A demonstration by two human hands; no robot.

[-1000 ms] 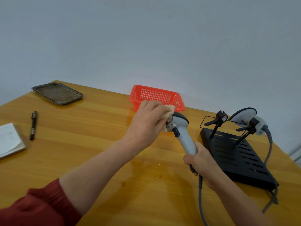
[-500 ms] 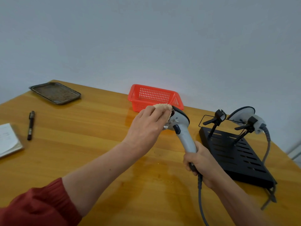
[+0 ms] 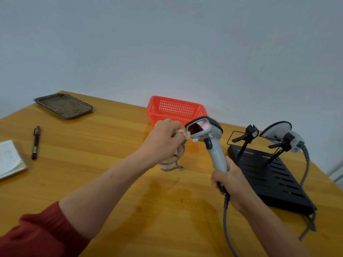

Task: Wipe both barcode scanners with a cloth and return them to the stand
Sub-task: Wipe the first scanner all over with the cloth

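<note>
My right hand grips the handle of a grey barcode scanner, held upright above the table with its red window facing left. My left hand grips a beige cloth just left of the scanner's head; the cloth hangs down below my fist and its top touches the head's lower edge. A second scanner rests in the right holder of the black stand. The stand's left holder is empty.
A red basket stands behind my left hand by the wall. A metal tray, a black pen and a notebook lie at the left. Grey cables trail off the stand's right side.
My left hand with the cloth has slid off the top of the scanner's head, down to its left side. The scanner's window now shows.
</note>
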